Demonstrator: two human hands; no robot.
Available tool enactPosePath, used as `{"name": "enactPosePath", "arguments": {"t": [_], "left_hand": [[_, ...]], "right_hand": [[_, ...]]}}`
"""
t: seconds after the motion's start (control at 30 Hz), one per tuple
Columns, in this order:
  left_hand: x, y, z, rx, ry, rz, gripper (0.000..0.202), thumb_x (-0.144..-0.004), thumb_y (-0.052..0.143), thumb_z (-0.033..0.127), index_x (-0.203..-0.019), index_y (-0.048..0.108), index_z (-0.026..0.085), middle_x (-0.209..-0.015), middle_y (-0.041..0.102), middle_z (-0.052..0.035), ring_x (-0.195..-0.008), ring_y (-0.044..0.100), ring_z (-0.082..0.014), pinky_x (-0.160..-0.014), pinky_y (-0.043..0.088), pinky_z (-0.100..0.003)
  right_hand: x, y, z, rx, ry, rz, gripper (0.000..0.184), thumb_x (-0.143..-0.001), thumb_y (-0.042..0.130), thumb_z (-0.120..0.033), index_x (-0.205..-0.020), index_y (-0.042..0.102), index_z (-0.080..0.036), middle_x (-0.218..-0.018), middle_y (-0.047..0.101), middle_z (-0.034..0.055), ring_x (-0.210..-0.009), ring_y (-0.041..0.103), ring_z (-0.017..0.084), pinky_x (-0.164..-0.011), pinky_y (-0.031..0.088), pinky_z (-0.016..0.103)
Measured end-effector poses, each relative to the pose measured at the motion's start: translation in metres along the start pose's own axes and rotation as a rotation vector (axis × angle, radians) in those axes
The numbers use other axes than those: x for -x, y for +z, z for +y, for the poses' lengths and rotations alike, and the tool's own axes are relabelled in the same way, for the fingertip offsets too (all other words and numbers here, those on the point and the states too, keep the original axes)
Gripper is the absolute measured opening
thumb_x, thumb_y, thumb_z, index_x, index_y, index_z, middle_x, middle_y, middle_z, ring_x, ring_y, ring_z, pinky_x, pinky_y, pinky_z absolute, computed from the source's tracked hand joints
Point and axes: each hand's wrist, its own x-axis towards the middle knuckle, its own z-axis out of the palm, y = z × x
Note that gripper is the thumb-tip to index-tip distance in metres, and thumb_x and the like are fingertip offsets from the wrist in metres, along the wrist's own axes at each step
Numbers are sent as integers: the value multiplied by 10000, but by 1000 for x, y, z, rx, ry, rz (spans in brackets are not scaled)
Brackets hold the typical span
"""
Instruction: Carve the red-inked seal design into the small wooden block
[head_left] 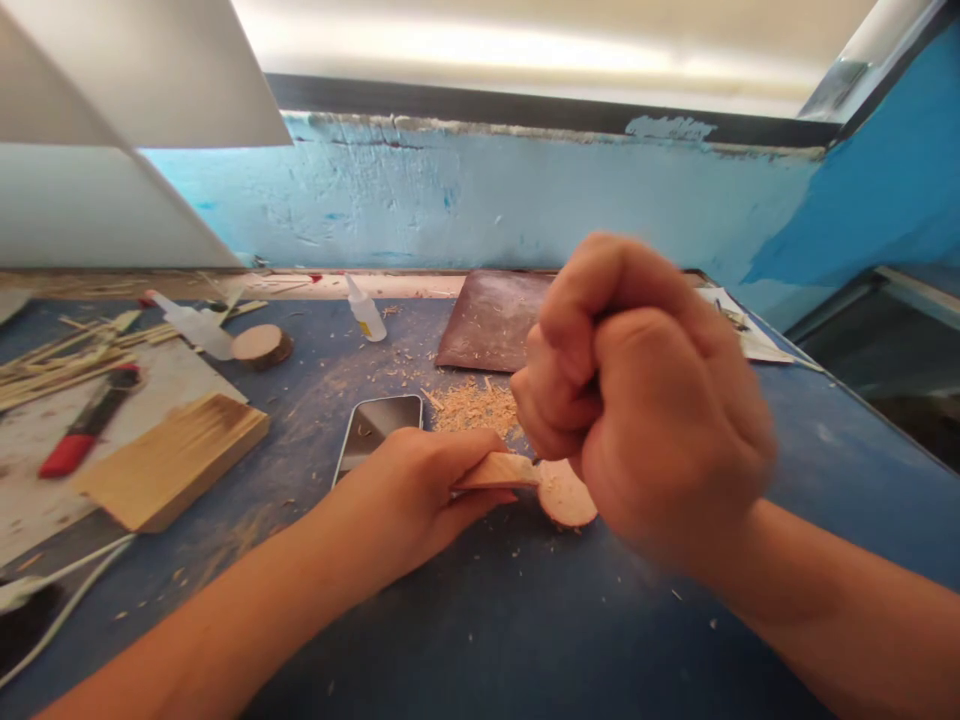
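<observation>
My left hand (420, 490) is closed around the handle end of a small wooden piece (501, 470) that widens into a round, spoon-like end (566, 495) resting on the blue table (525, 620). Above that round end, my right hand (645, 400) is clenched in a fist; whatever it holds is hidden by the fingers. Wood shavings (472, 405) lie in a heap just behind the piece.
A phone (379, 425) lies face up beside my left hand. Further left are a wooden block (176, 460), a red-handled cutter (90, 420), thin wooden sticks (67, 355), a round wood slice (261, 345) and two glue bottles (365, 312). A brown mat (491, 320) lies at the back.
</observation>
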Motion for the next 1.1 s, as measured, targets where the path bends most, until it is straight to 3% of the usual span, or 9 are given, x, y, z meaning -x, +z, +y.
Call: {"name": "enactPosePath", "arguments": {"t": [0.13,0.27,0.43,0.53,0.6,0.77,1.1], "left_hand": [[0,0,-3,7,17,-6,275,-971,614,317,-724,584,199,-600,559,57,-570,522,-118,-561,360,-243],[1,1,-4,-50,-2,-12,181,-955,636,294,-808,619,190,-647,594,56,-591,545,-114,-565,360,-228],[1,1,-1,-39,27,9,254,-955,632,287,-728,584,185,-635,560,54,-586,512,-108,-562,355,-229],[1,2,-2,-61,19,21,234,-945,641,277,-737,581,190,-634,565,53,-589,513,-112,-551,351,-230],[0,2,-3,-60,33,12,237,-950,636,292,-739,593,193,-649,599,45,-603,549,-120,-549,358,-232],[0,2,-2,-38,11,8,247,-964,624,317,-751,628,192,-655,650,41,-613,600,-132,-573,389,-240],[0,1,0,8,16,5,226,-962,621,314,-779,663,188,-692,701,21,-650,639,-156,-593,420,-260]], "right_hand": [[-2,-4,2,38,71,-37,251,-932,432,-91,-724,482,-222,-603,401,-50,-459,310,93,-403,266,240],[-9,-5,-9,-68,-76,-60,237,-854,406,-62,-707,476,-236,-545,354,-64,-422,276,98,-349,249,222],[-13,-3,-23,-18,14,32,278,-829,400,-21,-665,441,-241,-537,341,-62,-404,236,97,-357,259,242],[-13,-4,-27,-58,-32,-32,274,-810,386,-14,-673,450,-243,-510,330,-66,-390,259,106,-331,258,242],[-11,-3,-27,-63,-71,-22,274,-829,382,-17,-680,448,-238,-534,347,-61,-407,273,105,-337,253,242],[-3,2,-20,23,19,-6,296,-927,398,-65,-692,453,-237,-609,341,-44,-453,248,106,-394,250,264],[1,-1,-12,77,-9,-48,257,-934,409,-98,-726,463,-240,-622,374,-43,-477,292,113,-425,280,267]]}}
